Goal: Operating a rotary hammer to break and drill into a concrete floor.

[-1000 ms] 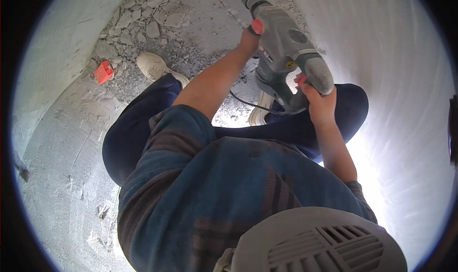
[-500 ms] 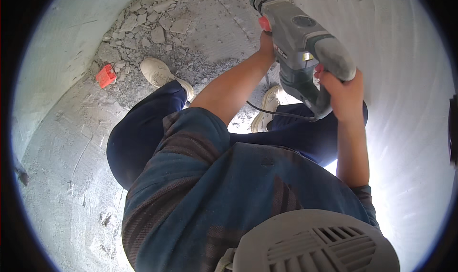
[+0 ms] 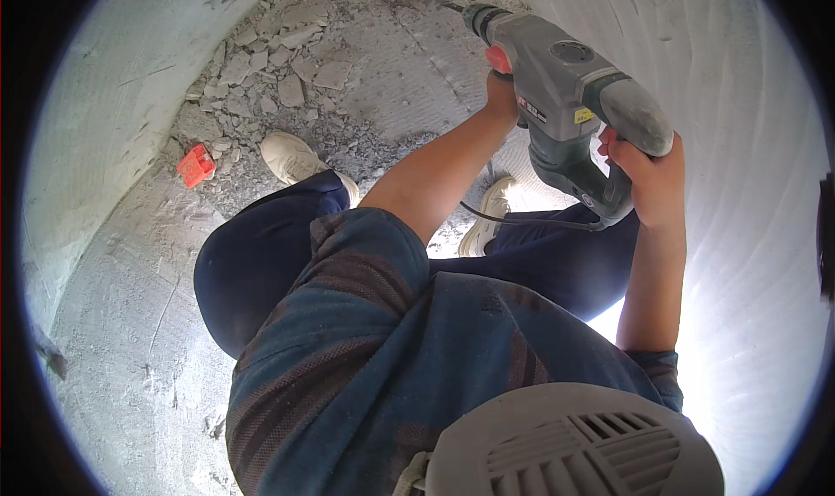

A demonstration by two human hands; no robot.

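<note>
A grey and dark green rotary hammer drill (image 3: 563, 77) is held across the upper right, its bit (image 3: 450, 6) pointing up and left near the broken floor surface. My left hand (image 3: 503, 96) is closed on its front side grip, just below a red part, and is partly hidden by the tool's body. My right hand (image 3: 645, 167) wraps round the rear handle with fingers at the red trigger. A black cord (image 3: 522, 220) hangs from the handle's base over my right leg.
Broken chips and dust (image 3: 270, 78) cover the floor at upper left, with a small red plastic object (image 3: 197, 164) among them. Pale walls (image 3: 739, 191) curve up at both sides. My crouched legs, light shoes (image 3: 291, 157) and a grey mask (image 3: 574, 435) are below.
The drill and both my hands have moved right and slightly down in the picture. My right forearm is more upright, and more of the floor shows above the drill's front.
</note>
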